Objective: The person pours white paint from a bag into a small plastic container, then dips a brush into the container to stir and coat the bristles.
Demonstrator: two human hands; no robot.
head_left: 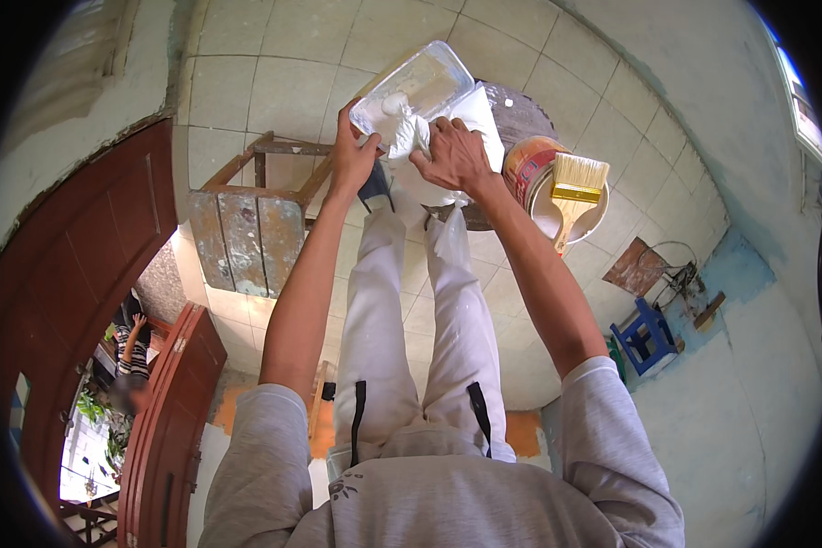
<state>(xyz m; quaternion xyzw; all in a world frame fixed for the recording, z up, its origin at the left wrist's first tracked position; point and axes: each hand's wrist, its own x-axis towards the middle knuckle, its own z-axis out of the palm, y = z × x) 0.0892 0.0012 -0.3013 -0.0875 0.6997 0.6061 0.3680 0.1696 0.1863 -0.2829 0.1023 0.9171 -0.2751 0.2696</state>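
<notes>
My left hand (352, 151) grips the near rim of a clear rectangular plastic tray (416, 82) smeared with white paste. My right hand (452, 155) holds the bunched neck of a white plastic bag (475, 114) beside the tray; a lump of white material (397, 102) sits at the tray's near end by the bag's mouth. The bag rests on a round dark stool top (521, 114). Both forearms reach forward over my white trousers.
An open paint can (543, 196) with a wide yellow-handled brush (575, 183) across it stands at the right. A paint-spattered wooden stool (247, 228) is on the left, a small blue stool (647, 336) at the right, brown doors (73, 274) left. A person sits beyond the doorway.
</notes>
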